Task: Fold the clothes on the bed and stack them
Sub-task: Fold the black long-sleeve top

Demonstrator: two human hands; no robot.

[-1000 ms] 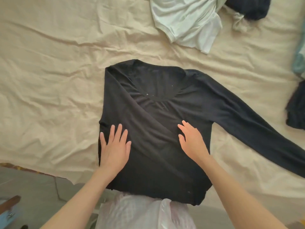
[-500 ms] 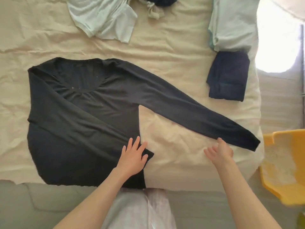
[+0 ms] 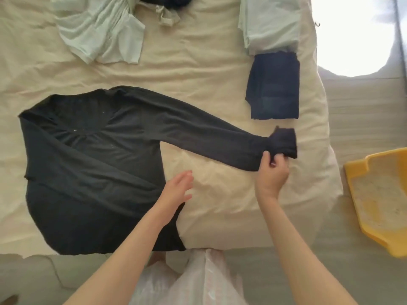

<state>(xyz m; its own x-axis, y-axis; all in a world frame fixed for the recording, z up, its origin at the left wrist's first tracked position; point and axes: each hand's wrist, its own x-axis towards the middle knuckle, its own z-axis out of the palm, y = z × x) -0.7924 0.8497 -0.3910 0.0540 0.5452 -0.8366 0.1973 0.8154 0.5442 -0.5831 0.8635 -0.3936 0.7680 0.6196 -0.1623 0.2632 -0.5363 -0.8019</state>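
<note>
Right hand (image 3: 272,172) is pinching the cuff of the black top (image 3: 92,150).
The top is lying flat on the bed (image 3: 198,69), sleeve stretching rightward; left hand (image 3: 176,190) is hovering open-fingered beside its hem.

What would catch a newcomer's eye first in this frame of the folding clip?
The black long-sleeved top spread across the bed's cream sheet dominates, one sleeve already crossed over its body. The right hand pinches the other sleeve near its cuff at the bed's right side, while the left hand hovers open by the top's side edge. Beyond it, a folded navy garment lies against a folded pale one.
</note>
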